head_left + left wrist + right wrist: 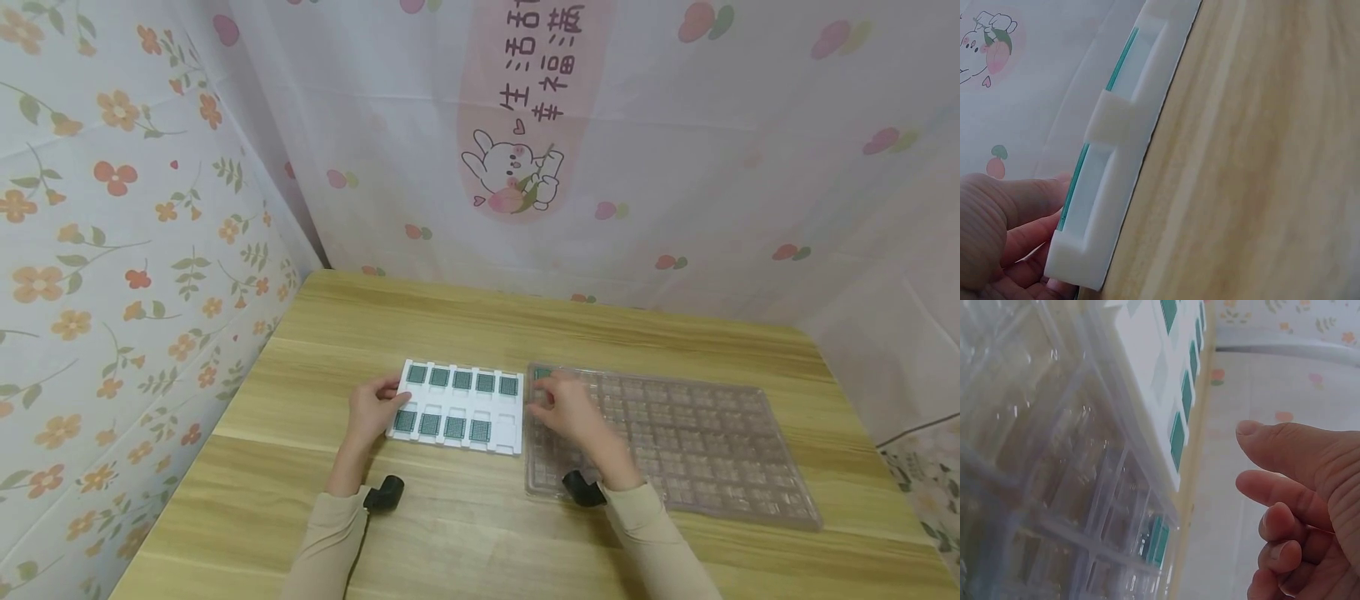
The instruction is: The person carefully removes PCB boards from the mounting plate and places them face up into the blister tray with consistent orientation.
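Note:
A white tray [465, 403] with two rows of pockets lies on the table, and green square chips [462, 380] sit in them. The near row's rightmost pocket holds no chip. My left hand [372, 410] grips the tray's left edge, thumb on its upper side; in the left wrist view the fingers [1029, 240] are partly hidden behind that edge. My right hand [567, 406] hovers over the left end of a clear plastic tray [693, 446], thumb and index finger apart with nothing between them. One green chip [1158, 542] lies in the clear tray's far left corner compartment.
The clear tray, divided into many small compartments, stands just right of the white one. Both rest on a wood-grain table [450, 533]. Patterned curtains [637, 167] hang behind and to the left. A black wrist camera [384, 495] sits on each sleeve.

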### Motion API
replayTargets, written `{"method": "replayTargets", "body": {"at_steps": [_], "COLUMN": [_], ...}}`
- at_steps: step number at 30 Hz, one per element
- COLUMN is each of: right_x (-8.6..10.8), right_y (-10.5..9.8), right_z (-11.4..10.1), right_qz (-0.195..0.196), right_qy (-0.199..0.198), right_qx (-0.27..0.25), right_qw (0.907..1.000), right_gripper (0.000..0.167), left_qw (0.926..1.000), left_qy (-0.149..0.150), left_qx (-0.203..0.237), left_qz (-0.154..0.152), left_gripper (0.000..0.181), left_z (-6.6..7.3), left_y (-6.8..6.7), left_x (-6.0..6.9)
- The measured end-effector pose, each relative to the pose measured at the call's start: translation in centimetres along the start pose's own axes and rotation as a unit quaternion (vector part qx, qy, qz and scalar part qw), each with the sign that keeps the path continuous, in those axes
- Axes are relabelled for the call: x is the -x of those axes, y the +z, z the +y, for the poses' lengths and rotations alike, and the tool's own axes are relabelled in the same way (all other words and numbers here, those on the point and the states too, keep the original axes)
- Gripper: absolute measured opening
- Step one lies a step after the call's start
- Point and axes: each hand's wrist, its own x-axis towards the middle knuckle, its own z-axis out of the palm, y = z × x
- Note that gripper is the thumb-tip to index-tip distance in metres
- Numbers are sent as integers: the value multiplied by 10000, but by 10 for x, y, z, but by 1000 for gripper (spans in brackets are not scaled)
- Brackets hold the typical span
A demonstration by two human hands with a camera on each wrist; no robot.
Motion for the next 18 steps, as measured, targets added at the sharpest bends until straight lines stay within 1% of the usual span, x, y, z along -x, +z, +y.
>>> {"method": "replayTargets", "body": {"at_steps": [2, 12, 14, 18], "right_x": [0, 2, 2, 2], "right_y": [1, 5, 7, 10], "right_z": [-2, -13, -15, -18], "right_qz": [-34, 120, 124, 34], "right_qy": [-9, -349, -372, -285], "right_qx": [-57, -110, -63, -54], "right_qw": [10000, 9993, 9992, 9996], "right_gripper": [33, 29, 29, 29], "left_qw": [10000, 10000, 10000, 10000], "left_qy": [5, -43, -37, -12], "left_qx": [16, 15, 10, 2], "left_qz": [0, -20, -13, 6], "left_gripper": [30, 31, 31, 31], "left_z": [0, -2, -2, -2], "left_y": [0, 1, 1, 1], "left_x": [0, 0, 0, 0]}}
